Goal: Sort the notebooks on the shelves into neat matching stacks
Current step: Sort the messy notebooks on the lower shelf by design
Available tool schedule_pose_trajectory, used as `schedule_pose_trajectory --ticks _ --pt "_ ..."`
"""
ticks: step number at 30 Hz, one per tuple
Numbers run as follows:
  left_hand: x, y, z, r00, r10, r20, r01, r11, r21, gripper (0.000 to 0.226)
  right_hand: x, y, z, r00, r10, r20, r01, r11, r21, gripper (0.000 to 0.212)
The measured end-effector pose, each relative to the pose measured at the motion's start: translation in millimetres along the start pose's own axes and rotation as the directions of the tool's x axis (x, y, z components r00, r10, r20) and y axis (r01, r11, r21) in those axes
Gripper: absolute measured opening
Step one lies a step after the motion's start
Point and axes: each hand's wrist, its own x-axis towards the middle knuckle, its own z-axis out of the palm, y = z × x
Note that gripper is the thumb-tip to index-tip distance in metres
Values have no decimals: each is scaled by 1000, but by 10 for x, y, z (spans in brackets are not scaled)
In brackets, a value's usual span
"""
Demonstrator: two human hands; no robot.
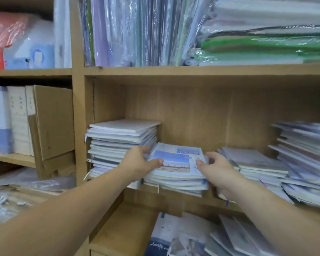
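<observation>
A short stack of notebooks [175,169], its top cover showing a pale blue sky picture, lies at the front edge of the middle wooden shelf [192,198]. My left hand [139,163] grips the stack's left side, thumb on the top cover. My right hand [216,167] grips its right side the same way. A taller stack of pale notebooks [118,145] stands just left of it against the shelf wall. A lower, untidy stack [253,165] lies to the right, and a taller messy pile [307,154] sits at the far right.
Plastic-wrapped paper and folders [155,30] fill the shelf above. A cardboard box [54,122] leans in the left bay beside white boxes [18,119]. More notebooks [220,237] lie on the shelf below. Plastic bags [17,196] clutter the lower left.
</observation>
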Motion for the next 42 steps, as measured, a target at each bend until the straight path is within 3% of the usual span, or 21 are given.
schedule_pose_trajectory --ticks 2,4,6,8,11,14,17,19,24,29,33,36,38,40,42 --pt "83 -49 136 999 45 7 -46 988 146 41 25 43 8 996 47 81 -42 998 -57 67" --pt "78 -116 193 992 126 10 -124 963 239 44 -20 104 -55 981 42 189 -14 989 -150 91" --pt "20 -168 142 957 291 11 -278 901 334 48 -72 134 -95 960 32 279 21 982 -186 103" --pt "-76 -169 61 905 406 129 -424 828 367 55 -69 188 -88 962 21 271 45 971 -235 112" --pt "-79 -145 34 857 426 291 -516 694 502 66 -8 223 7 988 -24 152 67 955 -290 108" --pt "87 -116 83 877 392 277 -477 646 596 58 102 260 91 993 -60 101 91 933 -348 99" --pt "220 -75 257 870 440 222 -444 505 740 50 205 293 168 994 -93 66 111 904 -413 91" --pt "263 -55 346 866 466 184 -417 467 780 48 237 303 199 993 -106 47 115 890 -442 90" --pt "270 -245 309 836 538 108 -429 518 740 48 249 313 169 989 -95 117 138 881 -453 104" --pt "314 -338 456 838 543 50 -404 556 726 46 297 229 203 992 -41 120 105 795 -597 79" --pt "164 -306 547 848 527 47 -375 536 756 44 203 196 211 992 -123 11 104 781 -615 67" --pt "-215 -403 616 781 625 -5 -488 616 619 45 -109 119 143 959 -271 -84 126 672 -730 54" --pt "-528 -526 743 729 678 -93 -552 663 506 41 -379 136 107 919 -372 -129 164 659 -734 46" --pt "-861 -668 976 772 629 -95 -557 740 377 35 -615 317 136 922 -366 -129 194 724 -662 38" --pt "-1190 -840 1321 885 466 -8 -454 865 215 30 -774 635 206 968 -246 -52 176 811 -558 30"
